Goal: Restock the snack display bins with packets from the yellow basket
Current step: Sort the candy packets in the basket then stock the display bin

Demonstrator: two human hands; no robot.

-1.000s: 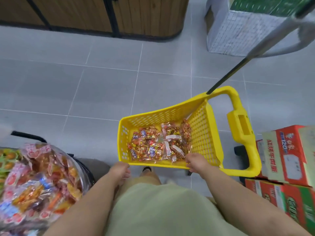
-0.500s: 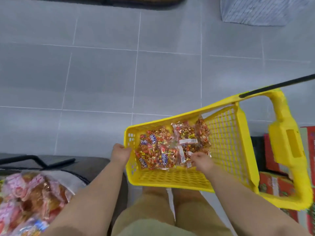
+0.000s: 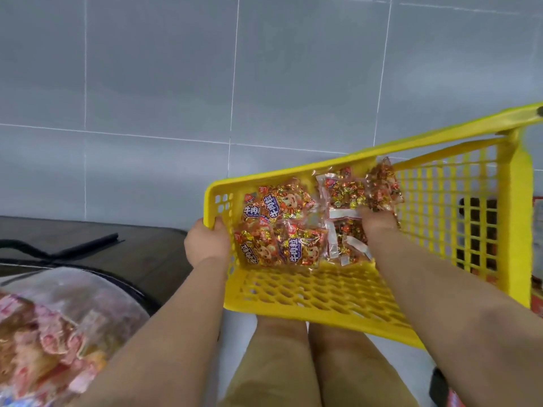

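A second ago both hands held the near rim. Now the yellow basket is tipped up over the knees. The left hand grips its near-left corner. The right hand has gone in among the beef-snack packets heaped at the far wall, but its fingers are buried and no grip shows. Picking has likely begun. No display bin is in view. A clear bag of pink-wrapped sweets sits near left, and a red carton shows at the right edge.

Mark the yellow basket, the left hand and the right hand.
basket (image 3: 293, 173), head view: on its far rim.
left hand (image 3: 205, 245), head view: back of the hand.
right hand (image 3: 377, 223), head view: back of the hand.
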